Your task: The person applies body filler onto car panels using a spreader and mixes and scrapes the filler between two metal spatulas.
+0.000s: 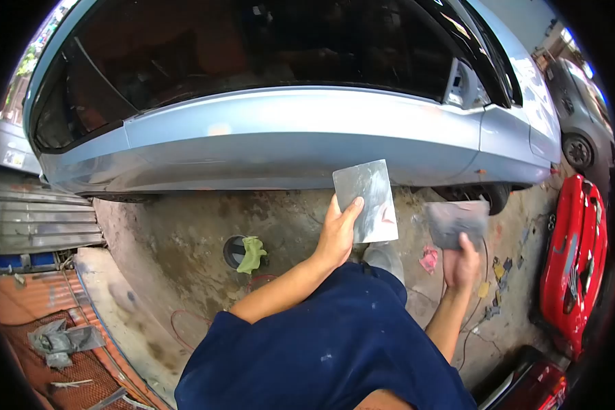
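Evenly spread load: a flat piece in each hand beside a silver-blue car

Clearly, both hands are full. The left grip (336,236) pinches a metal-looking plate (370,201), thumb laid on its face and the other fingers behind. The right grip (462,265) clasps a dull grey slab (456,220), thumb over its near edge, the fingers hidden below; blur hides its finer detail. Both pieces are in front of the person, near the side of the car (301,126).

Holding them well, I judge, calls for a firm pinch close to the edge, thumbs clear of the middle of each face, and corners turned away from the paint, since a stiff edge could scratch it.

The plate is thin, square-cornered and shiny, with pale and dark smears. The car's door is smooth and gently bowed, catching light along its upper part. Underfoot, the floor (307,212) looks rough and stained. A limp green cloth (252,255) hangs over the rim of a dark bucket (233,253), while a crumpled pink cloth (428,260) lies near the slab in view.
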Motion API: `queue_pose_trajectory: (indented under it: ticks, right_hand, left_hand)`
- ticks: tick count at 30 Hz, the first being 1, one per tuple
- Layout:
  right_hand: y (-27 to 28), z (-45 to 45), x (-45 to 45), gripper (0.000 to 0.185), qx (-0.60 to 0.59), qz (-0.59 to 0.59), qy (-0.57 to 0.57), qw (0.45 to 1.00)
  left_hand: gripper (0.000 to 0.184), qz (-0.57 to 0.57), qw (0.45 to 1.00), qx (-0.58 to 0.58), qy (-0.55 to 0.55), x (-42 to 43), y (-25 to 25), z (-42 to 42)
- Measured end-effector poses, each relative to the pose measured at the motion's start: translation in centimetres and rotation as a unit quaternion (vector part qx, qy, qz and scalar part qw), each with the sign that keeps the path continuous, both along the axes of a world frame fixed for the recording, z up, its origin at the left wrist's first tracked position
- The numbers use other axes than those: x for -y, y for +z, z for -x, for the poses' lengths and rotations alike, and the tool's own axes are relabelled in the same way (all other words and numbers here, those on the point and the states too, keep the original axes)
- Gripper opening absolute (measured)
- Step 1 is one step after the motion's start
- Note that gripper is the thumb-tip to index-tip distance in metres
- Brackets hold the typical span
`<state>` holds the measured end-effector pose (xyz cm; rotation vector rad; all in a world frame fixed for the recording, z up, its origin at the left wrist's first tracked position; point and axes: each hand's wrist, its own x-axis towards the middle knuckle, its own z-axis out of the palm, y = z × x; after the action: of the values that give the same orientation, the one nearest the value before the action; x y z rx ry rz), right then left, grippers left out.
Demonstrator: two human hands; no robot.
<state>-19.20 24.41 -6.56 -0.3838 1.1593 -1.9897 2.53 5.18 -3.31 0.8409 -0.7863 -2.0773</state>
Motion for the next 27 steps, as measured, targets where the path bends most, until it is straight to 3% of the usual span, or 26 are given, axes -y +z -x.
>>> queue_pose_trajectory:
  ticks: [1, 3, 4, 6, 7, 12, 15, 16, 20, 23, 26, 27]
  right_hand:
    - [2.0, -2.1, 0.7, 0.055, -0.151, -0.035, 0.044, 0.987]
    - [6.1, -6.3, 2.3, 0.057, -0.452, -0.086, 0.066, 0.885]
    - [7.0, -7.4, 3.2, 0.065, -0.550, -0.031, 0.077, 0.831]
    - [7.8, -9.9, 3.0, 0.074, -0.623, -0.048, 0.111, 0.773]
    - [7.6, -10.1, 3.1, 0.081, -0.643, -0.024, 0.104, 0.758]
    - [3.6, -6.8, -0.7, 0.074, -0.687, -0.183, 0.137, 0.689]
    - [2.6, -6.0, -3.7, 0.069, -0.704, -0.211, 0.067, 0.676]
    - [4.2, -6.9, -4.0, 0.068, -0.717, -0.216, 0.039, 0.662]
    - [8.4, -10.3, -4.5, 0.056, -0.770, -0.174, -0.005, 0.614]
    - [8.5, -12.5, -5.6, 0.055, -0.756, -0.152, 0.002, 0.637]
    - [6.5, -15.3, -7.8, 0.058, -0.746, -0.139, 0.102, 0.643]
    - [6.2, -15.8, -8.4, 0.059, -0.744, -0.139, 0.139, 0.639]
  left_hand:
    - [0.039, -0.018, 1.000, -0.011, -0.012, -0.4, 0.2, -0.1]
    - [0.038, -0.055, 0.998, -0.015, -0.031, -1.4, 1.2, 0.0]
    - [0.036, -0.064, 0.997, -0.016, -0.031, -1.7, 1.0, 0.4]
    - [0.036, -0.066, 0.997, -0.013, -0.036, -2.5, 1.1, 0.1]
    - [0.037, -0.055, 0.998, -0.014, -0.040, -2.6, 1.0, -0.2]
    - [0.037, -0.098, 0.995, 0.014, -0.030, -4.4, 1.6, -2.4]
    - [0.036, 0.125, 0.991, 0.026, 0.029, -5.4, 1.8, -2.9]
    - [0.035, 0.194, 0.977, 0.089, 0.019, -6.0, 3.1, -3.4]
    - [0.038, 0.298, 0.950, 0.091, 0.020, -8.6, 3.8, -3.5]
    - [0.038, 0.367, 0.921, 0.130, 0.003, -10.9, 4.1, -4.8]
    - [0.037, 0.389, 0.902, 0.184, 0.043, -12.5, 4.6, -6.5]
    - [0.038, 0.370, 0.919, 0.103, 0.086, -12.4, 4.8, -6.8]
